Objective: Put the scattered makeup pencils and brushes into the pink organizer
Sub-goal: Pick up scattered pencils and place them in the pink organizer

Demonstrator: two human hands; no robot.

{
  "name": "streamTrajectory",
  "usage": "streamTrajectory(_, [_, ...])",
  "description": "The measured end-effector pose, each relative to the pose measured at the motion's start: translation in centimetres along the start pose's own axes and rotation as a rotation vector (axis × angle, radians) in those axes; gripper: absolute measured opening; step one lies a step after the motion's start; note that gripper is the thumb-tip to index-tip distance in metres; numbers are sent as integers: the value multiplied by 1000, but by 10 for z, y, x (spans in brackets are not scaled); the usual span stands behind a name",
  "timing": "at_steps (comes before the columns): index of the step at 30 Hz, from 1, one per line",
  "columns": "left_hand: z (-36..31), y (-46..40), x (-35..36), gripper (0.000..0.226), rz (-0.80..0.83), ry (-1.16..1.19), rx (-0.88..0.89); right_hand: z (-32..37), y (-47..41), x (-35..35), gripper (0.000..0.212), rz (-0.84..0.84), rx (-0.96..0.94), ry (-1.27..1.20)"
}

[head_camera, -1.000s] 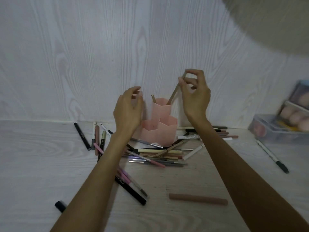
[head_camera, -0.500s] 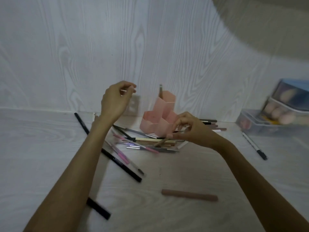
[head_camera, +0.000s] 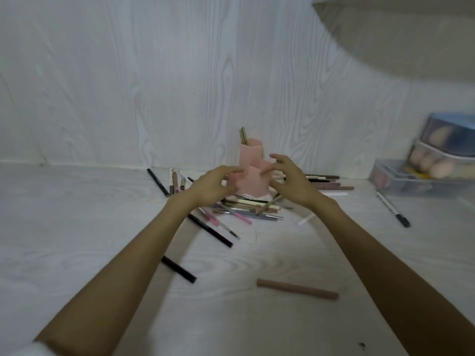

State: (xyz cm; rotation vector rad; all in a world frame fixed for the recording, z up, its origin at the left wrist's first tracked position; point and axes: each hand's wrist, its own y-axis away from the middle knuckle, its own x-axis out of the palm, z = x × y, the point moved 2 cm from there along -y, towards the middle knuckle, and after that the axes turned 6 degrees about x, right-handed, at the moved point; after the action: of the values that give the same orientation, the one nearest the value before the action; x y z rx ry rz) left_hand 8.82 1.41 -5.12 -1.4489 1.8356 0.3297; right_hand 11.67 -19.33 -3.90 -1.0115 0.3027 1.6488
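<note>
Both hands are empty now. Half a second back the right hand [head_camera: 290, 181] was down at the heap pinching at a pencil, and the left hand [head_camera: 213, 187] hung curled in the air to the left of the holder; now both have come in on the pink organizer [head_camera: 250, 176], one on each flank, fingers spread and loosely bent, holding nothing. Whether the fingertips touch the pink walls I can't tell, they sit right in front of it. To my eye that means no pencil is on its way in just now; she looks about to steady or shift the holder instead.

From the head view, the only one, the organizer stands between the hands, at about 2 o'clock from the left and 10 o'clock from the right. One gold-capped pencil [head_camera: 243, 136] sticks up from its tallest compartment. Most of the work lies undone: the heap of pencils [head_camera: 246, 210] sits at 6 o'clock from the organizer, right under the wrists. A brown stick [head_camera: 297, 289] lies alone on the tabletop [head_camera: 77, 227], well toward me, and a black pencil [head_camera: 178, 269] lies beside the left forearm.
</note>
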Motion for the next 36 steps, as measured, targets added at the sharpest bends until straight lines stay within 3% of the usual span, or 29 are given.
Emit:
streamTrajectory(2, [-2,9,-6,31,73,-11,34,4,20,-8,12,-11,12,-35])
streamTrajectory(4, [2,32,-18,25,250,0,75,10,53,-12,20,272,53,-11])
streamTrajectory(6, [9,63,-29,42,501,-38,65,10,94,-4,55,667,62,162])
streamTrajectory(8, [22,91,-37,58,659,-106,64,0,133,5,93,816,27,324])
streamTrajectory(9, [31,103,-39,61,675,-122,75,-5,146,9,102,782,22,357])
streamTrajectory(11, [45,120,-39,52,608,-102,98,-15,161,10,95,644,37,394])
streamTrajectory(14, [57,130,-30,25,333,-48,123,-29,163,5,80,479,100,459])
streamTrajectory(18, [51,118,-13,17,-25,-32,152,-55,151,3,110,362,350,459])
streamTrajectory(20, [49,105,-1,33,-128,-57,126,-62,140,2,125,362,467,431])
streamTrajectory(24, [37,71,24,17,-127,-187,181,-63,108,6,122,375,447,379])
streamTrajectory(29, [32,44,43,10,-166,-183,146,-64,69,28,99,311,356,361])
streamTrajectory(32, [33,45,44,33,-213,-226,180,-62,45,50,85,235,329,390])
streamTrajectory(36, [32,50,49,73,-98,-301,234,-58,19,64,59,-24,271,364])
